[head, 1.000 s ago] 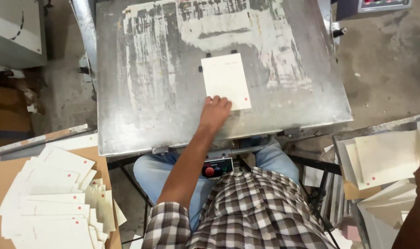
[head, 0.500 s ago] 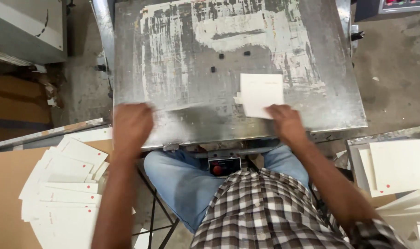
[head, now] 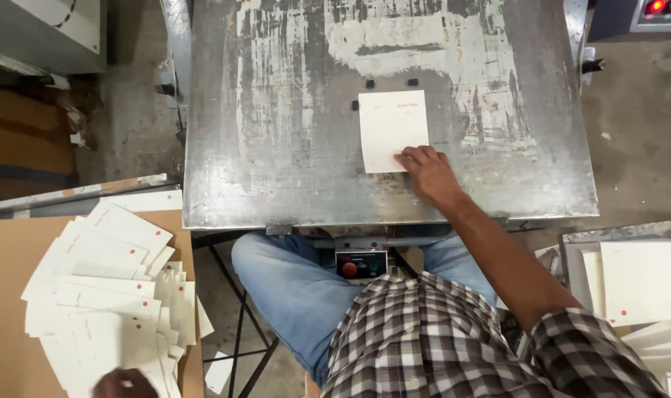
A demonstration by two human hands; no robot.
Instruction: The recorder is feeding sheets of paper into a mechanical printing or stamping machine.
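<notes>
A white card (head: 390, 125) with small red print lies flat on the worn metal plate (head: 276, 147), against small black stops (head: 370, 83). My right hand (head: 427, 173) rests on the card's lower right corner, fingers pressing it down. My left hand (head: 121, 383) shows only its knuckles at the bottom left edge, over a fanned pile of white cards (head: 107, 295). What it holds is hidden.
The pile lies on a brown board (head: 4, 295) left of my lap. More white cards (head: 645, 280) sit in a tray at the right. A control box with a red button (head: 361, 264) hangs under the plate's front edge. A red lamp (head: 656, 7) glows top right.
My left hand took the earlier card off the plate and dropped to the left pile. My right hand brought a fresh card from the right and set it against the stops.
</notes>
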